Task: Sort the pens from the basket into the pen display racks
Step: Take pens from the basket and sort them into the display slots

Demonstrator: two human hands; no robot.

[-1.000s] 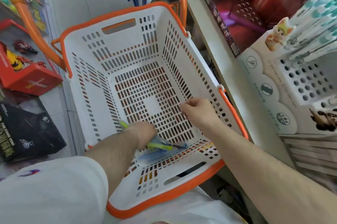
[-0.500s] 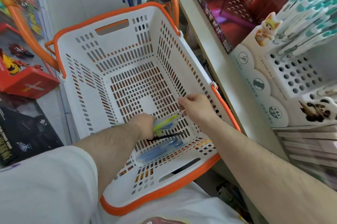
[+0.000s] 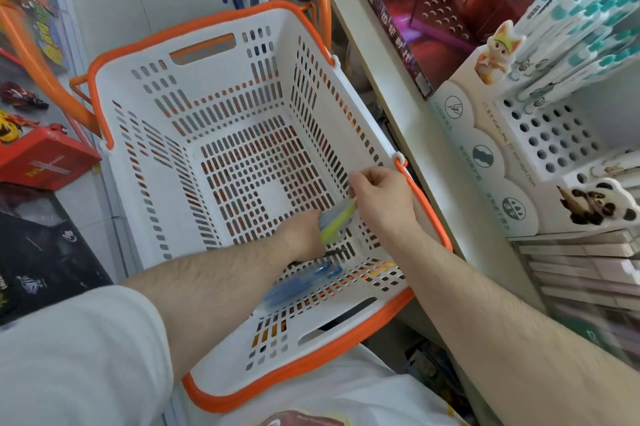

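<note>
Left hand (image 3: 301,235) grips yellow-green pens (image 3: 337,223) low in the basket (image 3: 207,86), near its right wall; right hand (image 3: 379,198) pinches their upper end. Blue pens (image 3: 301,282) lie beneath. A loose two-handed transfer could drop pens through the slots.

I have one view only, the head camera, looking forward and steeply down into the basket (image 3: 214,86) from close above, both forearms reaching in from the bottom edge. It is wide-angle (straight edges bow outward), catching the pen display rack (image 3: 554,138) at right and the floor at left.
</note>
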